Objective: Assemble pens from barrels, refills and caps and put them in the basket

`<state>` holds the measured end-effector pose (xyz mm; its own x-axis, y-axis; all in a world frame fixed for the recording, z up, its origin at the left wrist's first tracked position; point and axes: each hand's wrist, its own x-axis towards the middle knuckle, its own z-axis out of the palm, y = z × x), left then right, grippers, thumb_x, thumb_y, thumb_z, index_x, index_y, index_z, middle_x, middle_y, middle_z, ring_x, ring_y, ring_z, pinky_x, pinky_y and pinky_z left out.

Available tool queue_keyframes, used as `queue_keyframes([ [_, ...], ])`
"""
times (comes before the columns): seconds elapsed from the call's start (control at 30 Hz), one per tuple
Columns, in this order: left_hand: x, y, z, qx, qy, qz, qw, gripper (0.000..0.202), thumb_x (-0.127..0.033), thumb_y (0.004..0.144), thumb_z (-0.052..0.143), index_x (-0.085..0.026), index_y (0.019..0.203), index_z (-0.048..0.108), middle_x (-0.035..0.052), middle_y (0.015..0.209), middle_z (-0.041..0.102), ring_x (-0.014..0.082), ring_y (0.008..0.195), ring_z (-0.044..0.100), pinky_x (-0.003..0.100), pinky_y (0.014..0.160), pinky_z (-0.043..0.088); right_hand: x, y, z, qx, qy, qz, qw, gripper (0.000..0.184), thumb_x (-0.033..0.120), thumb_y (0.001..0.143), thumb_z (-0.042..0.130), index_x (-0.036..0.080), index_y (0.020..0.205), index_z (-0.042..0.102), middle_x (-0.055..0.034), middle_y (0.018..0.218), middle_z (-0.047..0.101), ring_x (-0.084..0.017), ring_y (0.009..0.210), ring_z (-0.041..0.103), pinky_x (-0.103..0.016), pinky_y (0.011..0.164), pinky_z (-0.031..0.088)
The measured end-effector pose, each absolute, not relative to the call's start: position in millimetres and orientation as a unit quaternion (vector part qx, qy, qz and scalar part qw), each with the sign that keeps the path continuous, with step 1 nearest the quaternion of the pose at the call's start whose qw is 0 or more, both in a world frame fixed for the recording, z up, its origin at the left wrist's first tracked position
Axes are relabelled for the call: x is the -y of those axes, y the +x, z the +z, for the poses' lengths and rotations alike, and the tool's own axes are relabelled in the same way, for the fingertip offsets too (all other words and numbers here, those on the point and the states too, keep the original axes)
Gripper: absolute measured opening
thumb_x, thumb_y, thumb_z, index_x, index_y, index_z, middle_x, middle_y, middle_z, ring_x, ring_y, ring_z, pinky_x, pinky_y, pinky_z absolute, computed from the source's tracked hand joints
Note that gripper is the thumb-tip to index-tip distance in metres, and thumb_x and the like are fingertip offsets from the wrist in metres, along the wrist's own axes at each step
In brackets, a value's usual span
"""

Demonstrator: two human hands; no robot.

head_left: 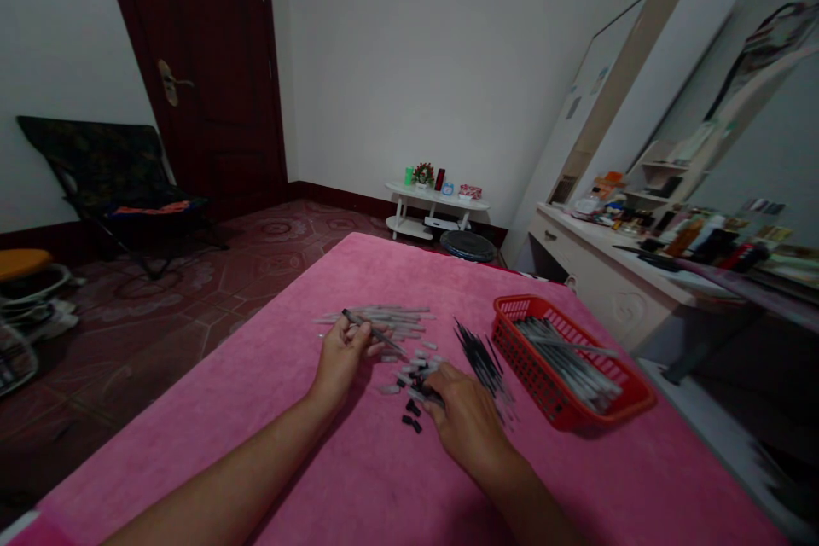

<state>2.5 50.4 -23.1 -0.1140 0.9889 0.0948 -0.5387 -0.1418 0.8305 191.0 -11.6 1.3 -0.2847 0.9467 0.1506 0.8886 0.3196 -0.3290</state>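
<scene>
My left hand (346, 347) is closed around a slim grey pen barrel (384, 339) with a black end, its other end slanting down to the right. Behind that hand several translucent pen barrels (400, 320) lie in a loose heap. My right hand (466, 409) reaches over a pile of small parts, its fingers curled and bent down; what they pinch, if anything, is hidden. Around its fingertips are white caps (388, 390) and short black pieces (413, 408). To its right lies a bundle of thin dark refills (479, 356).
A red plastic basket (528, 375) holding several pens (569, 363) stands on the pink-covered table (307, 469), at the right. Beyond are a dressing table (595, 252) with bottles, a low white stand (435, 203), a folding chair (121, 162) and a dark red door (211, 102).
</scene>
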Motion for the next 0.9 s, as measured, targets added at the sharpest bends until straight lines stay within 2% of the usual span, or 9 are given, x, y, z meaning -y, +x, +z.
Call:
queue_keyframes([
  [0.13, -51, 3, -26, -0.322, 0.348, 0.671, 0.57, 0.035, -0.039, 0.073, 0.072, -0.016, 0.09, 0.05, 0.0076, 0.085, 0.069, 0.0186, 0.072, 0.069, 0.035, 0.068, 0.057, 13, 187, 6, 0.789, -0.587, 0.084, 0.159, 0.011, 0.024, 0.084, 0.059, 0.024, 0.091, 0.067, -0.004, 0.098, 0.063, -0.019, 0.09, 0.058, -0.026, 0.077, 0.038],
  [0.3, -54, 0, -29, -0.336, 0.365, 0.663, 0.56, 0.035, -0.039, 0.075, 0.071, -0.016, 0.09, 0.05, 0.0092, 0.088, 0.07, 0.0207, 0.077, 0.069, 0.037, 0.07, 0.057, 17, 182, 11, 0.796, -0.576, 0.075, 0.172, 0.014, 0.017, 0.085, 0.053, 0.023, 0.087, 0.066, -0.0028, 0.094, 0.064, -0.017, 0.09, 0.058, -0.024, 0.077, 0.038],
  [0.4, -55, 0, -29, -0.338, 0.364, 0.664, 0.559, 0.035, -0.039, 0.074, 0.071, -0.016, 0.09, 0.05, 0.0085, 0.087, 0.07, 0.0202, 0.078, 0.069, 0.035, 0.069, 0.057, 20, 178, 11, 0.806, -0.565, 0.071, 0.161, 0.01, 0.016, 0.083, 0.057, 0.023, 0.084, 0.065, -0.0007, 0.091, 0.065, -0.016, 0.087, 0.058, -0.025, 0.075, 0.036],
  [0.53, -55, 0, -31, -0.326, 0.359, 0.666, 0.567, 0.034, -0.038, 0.074, 0.071, -0.017, 0.091, 0.05, 0.0075, 0.087, 0.069, 0.0196, 0.078, 0.069, 0.034, 0.068, 0.057, 21, 176, 5, 0.808, -0.567, 0.077, 0.139, 0.006, 0.024, 0.083, 0.061, 0.024, 0.087, 0.066, -0.0007, 0.095, 0.067, -0.017, 0.088, 0.059, -0.026, 0.076, 0.036],
  [0.77, -53, 1, -30, -0.319, 0.354, 0.661, 0.579, 0.034, -0.037, 0.074, 0.072, -0.017, 0.091, 0.049, 0.007, 0.085, 0.069, 0.0214, 0.079, 0.07, 0.036, 0.069, 0.058, 21, 177, -3, 0.803, -0.579, 0.068, 0.126, 0.017, 0.018, 0.08, 0.062, 0.025, 0.096, 0.065, -0.002, 0.102, 0.067, -0.02, 0.093, 0.06, -0.028, 0.077, 0.035],
  [0.9, -53, 1, -30, -0.31, 0.355, 0.667, 0.577, 0.034, -0.037, 0.075, 0.071, -0.017, 0.091, 0.05, 0.0074, 0.086, 0.069, 0.0204, 0.078, 0.07, 0.036, 0.07, 0.058, 20, 178, -2, 0.794, -0.586, 0.074, 0.147, 0.013, 0.02, 0.082, 0.061, 0.025, 0.093, 0.064, -0.0004, 0.099, 0.068, -0.02, 0.091, 0.061, -0.028, 0.074, 0.035],
])
